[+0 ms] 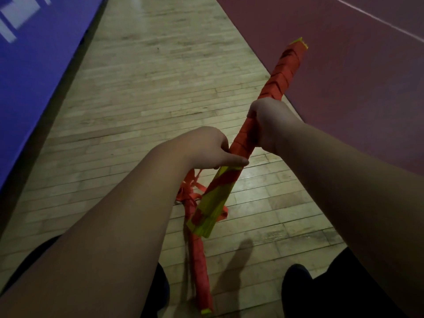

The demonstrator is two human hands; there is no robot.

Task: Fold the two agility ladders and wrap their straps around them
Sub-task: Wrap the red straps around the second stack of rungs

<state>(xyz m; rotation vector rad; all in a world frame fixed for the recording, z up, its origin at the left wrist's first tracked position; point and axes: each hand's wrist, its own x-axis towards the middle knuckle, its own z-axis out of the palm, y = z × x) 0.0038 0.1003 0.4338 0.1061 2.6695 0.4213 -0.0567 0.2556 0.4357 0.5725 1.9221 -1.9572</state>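
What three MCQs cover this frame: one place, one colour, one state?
1. Where is the second ladder bundle?
A) on a bench
B) on the wooden floor
C) in a bag

2. Colour of the strap wound on the held ladder bundle?
A) red
B) blue
C) white

3. Held bundle's state?
A) lying unfolded
B) in one hand only
C) gripped by both hands

Key: B, it lies on the boards below the hands. A, red turns cover its upper length. C, the left hand and right hand both curl round it.
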